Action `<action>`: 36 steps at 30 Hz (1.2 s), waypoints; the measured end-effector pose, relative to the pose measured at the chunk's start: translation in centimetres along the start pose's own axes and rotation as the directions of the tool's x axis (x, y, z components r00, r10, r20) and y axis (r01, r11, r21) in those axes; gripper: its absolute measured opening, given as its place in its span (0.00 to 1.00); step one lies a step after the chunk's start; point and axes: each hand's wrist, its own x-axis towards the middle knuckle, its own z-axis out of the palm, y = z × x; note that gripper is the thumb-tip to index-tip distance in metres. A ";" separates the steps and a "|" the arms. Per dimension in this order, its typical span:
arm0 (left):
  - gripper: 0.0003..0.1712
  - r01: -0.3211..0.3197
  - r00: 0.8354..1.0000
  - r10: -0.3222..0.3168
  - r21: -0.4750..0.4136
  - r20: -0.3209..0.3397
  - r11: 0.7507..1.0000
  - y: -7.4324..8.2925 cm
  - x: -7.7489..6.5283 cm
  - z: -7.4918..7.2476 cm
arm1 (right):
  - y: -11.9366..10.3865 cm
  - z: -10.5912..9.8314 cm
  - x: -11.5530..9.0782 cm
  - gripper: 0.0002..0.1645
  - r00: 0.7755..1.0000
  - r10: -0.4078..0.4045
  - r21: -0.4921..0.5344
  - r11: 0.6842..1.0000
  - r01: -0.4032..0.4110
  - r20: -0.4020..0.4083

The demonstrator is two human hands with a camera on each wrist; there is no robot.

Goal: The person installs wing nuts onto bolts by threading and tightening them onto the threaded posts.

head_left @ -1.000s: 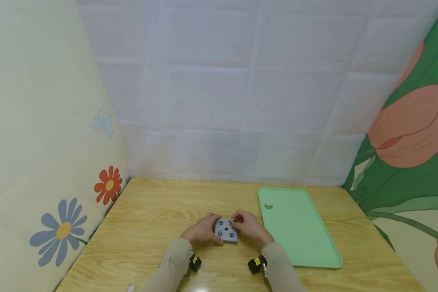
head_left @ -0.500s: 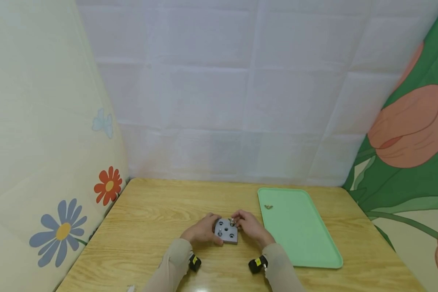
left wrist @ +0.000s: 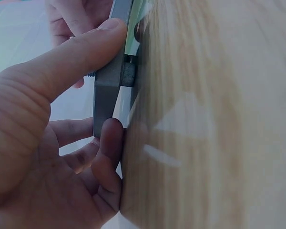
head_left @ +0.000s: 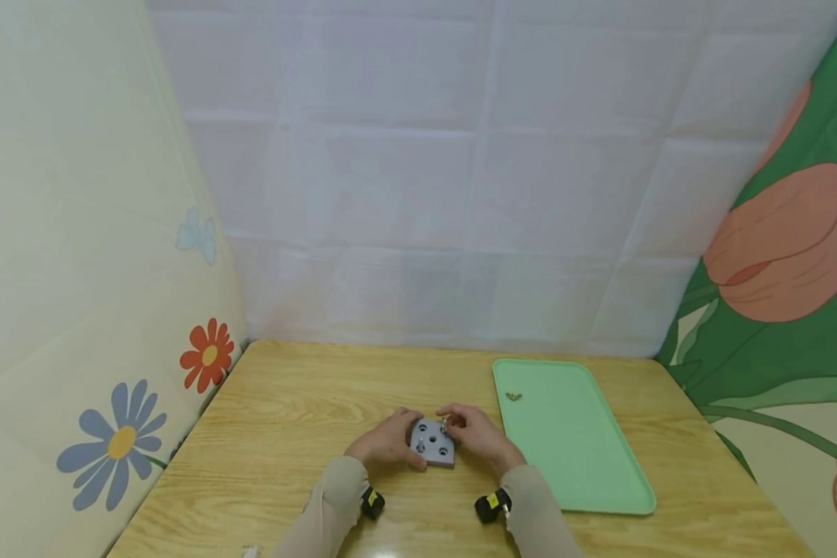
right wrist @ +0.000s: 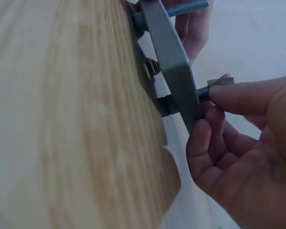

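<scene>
Could put the brass nut [right wrist: 221,80] on crooked, from pushing at a slant onto the far right bolt [right wrist: 203,93], and so get stuck partway. Could also drop the nut, from pinching such a little thing with only the tips. Might rock or slide the gray metal plate [head_left: 432,430], from pressing hard on one corner; seems propped on round bolt heads [right wrist: 169,105], not lying flat. Might even spin the whole bolt along with the nut, from having no clear hold on the head below.

As for the left hand [head_left: 389,440]: partly closed, gripping the plate, with thumb against the near side and fingers at the left end. As for the right hand [head_left: 476,432]: mostly closed, pinching the nut between thumb and bent fingers, with the lower fingers curled in close to the right edge of the plate. Cannot tell the nut's full shape behind the thumb.

To find the plate, look between both hands, on the wooden table [head_left: 307,403], left of the green tray [head_left: 572,449]. Sticking up at the plate's near left: another bolt [head_left: 421,444], with bare threads. At the tray's far left: a small gold piece [head_left: 513,396].
</scene>
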 end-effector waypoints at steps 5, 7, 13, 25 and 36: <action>0.50 0.002 1.000 -0.002 0.008 0.006 1.000 -0.1 0.1 0.1 | 0.0 0.1 0.0 0.09 0.999 0.029 -0.016 0.999 -0.030 -0.029; 0.50 0.009 1.000 -0.009 0.002 0.007 1.000 -0.1 0.1 0.1 | -0.2 0.1 0.0 0.07 0.998 0.046 -0.010 0.999 -0.047 -0.043; 0.51 0.007 1.000 -0.007 -0.010 -0.005 1.000 0.2 0.0 -0.1 | -0.6 0.2 0.2 0.07 0.992 0.097 -0.006 0.995 -0.098 -0.077; 0.50 0.008 1.000 -0.008 -0.001 -0.011 1.000 0.3 0.0 -0.3 | -0.3 0.2 0.0 0.10 0.997 0.058 0.241 0.970 -0.044 -0.055; 0.50 0.016 1.000 -0.016 -0.011 -0.005 1.000 0.3 -0.1 0.0 | 0.0 0.1 -0.1 0.05 0.997 0.056 0.228 0.973 -0.043 -0.049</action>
